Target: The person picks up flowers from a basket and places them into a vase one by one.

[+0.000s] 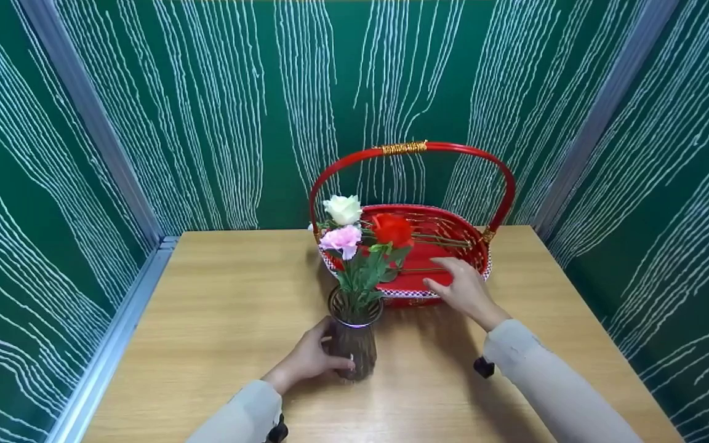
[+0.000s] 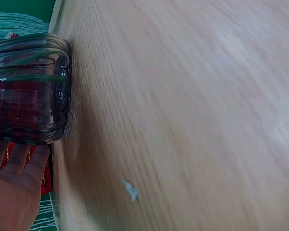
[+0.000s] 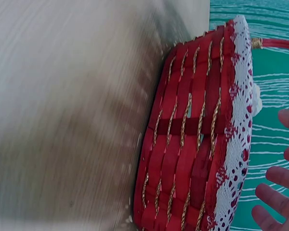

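Note:
A dark, clear glass vase (image 1: 357, 351) stands on the table, and my left hand (image 1: 308, 357) grips its left side with the thumb in front. In the left wrist view green stems show through the glass vase (image 2: 29, 103), with fingers (image 2: 19, 161) against it. A pink carnation (image 1: 341, 240) and a red rose (image 1: 392, 229) rise from the vase; a white rose (image 1: 343, 210) shows just behind them. My right hand (image 1: 466, 290) hovers over the near right rim of a red woven basket (image 1: 434, 280), fingers spread and holding nothing.
The basket's tall red handle (image 1: 508, 184) arches above it, bound with gold at the top. Green stems (image 1: 440, 240) lie inside the basket. The wooden table (image 1: 219, 320) meets green, white-lined walls (image 1: 207, 111). A small pale scrap (image 2: 130, 189) marks the tabletop.

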Available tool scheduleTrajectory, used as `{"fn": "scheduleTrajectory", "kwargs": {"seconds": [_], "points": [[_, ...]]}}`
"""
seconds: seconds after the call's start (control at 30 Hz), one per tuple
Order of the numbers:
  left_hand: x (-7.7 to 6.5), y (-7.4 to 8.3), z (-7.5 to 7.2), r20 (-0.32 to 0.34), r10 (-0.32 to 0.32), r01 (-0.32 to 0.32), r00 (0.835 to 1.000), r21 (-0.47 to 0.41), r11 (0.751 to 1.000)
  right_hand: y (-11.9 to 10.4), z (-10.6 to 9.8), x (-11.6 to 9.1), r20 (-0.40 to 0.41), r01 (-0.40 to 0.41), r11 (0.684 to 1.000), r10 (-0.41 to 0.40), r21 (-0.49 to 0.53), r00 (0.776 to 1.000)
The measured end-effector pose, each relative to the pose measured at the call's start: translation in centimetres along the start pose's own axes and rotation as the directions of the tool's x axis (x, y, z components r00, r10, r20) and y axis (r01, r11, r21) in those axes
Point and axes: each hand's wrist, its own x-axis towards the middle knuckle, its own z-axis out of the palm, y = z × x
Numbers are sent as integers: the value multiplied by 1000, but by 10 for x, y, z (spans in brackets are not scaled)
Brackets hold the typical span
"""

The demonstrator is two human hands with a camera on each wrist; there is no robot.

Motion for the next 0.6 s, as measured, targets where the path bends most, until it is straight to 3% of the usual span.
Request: {"fn": "scheduleTrajectory", "kwargs": {"seconds": [0.6], "points": [[1,-1,1,-6,15,-15,1000,-2,1000,23,5,30,122,-59,998,62,-30,991]]}}
